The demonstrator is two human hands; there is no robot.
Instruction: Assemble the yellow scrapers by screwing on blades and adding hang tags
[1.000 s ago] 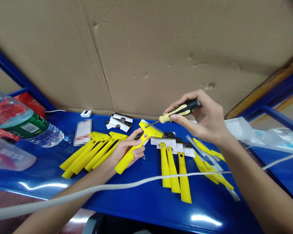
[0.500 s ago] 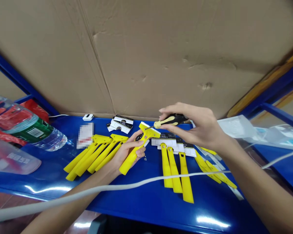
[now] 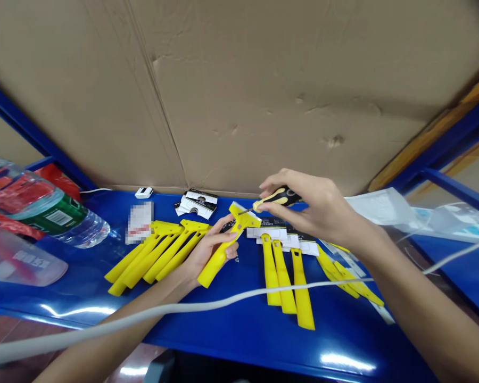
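Observation:
My left hand [image 3: 207, 248] is closed round the neck of a yellow scraper [image 3: 219, 257], its wide head tilted up and away. My right hand [image 3: 309, 199] grips a screwdriver [image 3: 277, 198] with a black and cream handle. The screwdriver's shaft points left, and its tip meets the scraper's head near a screw position. Left of my left hand lie several yellow scrapers [image 3: 141, 260] in an overlapping row. On the right, yellow handles [image 3: 284, 276] stick out from black-and-white cards. A few small screws [image 3: 236, 259] lie by my left fingers.
More yellow parts and pale strips [image 3: 345, 276] lie under my right forearm. Black-and-white cards [image 3: 199, 203] are stacked at the back. A water bottle [image 3: 56, 213] and clear cup [image 3: 24, 260] lie at left. A white cable [image 3: 207, 304] crosses in front; cardboard [image 3: 239, 96] walls the back.
My right hand and the screwdriver have shifted slightly left, with the handle tilting a little. The scraper in my left hand has moved very slightly; both holds are kept.

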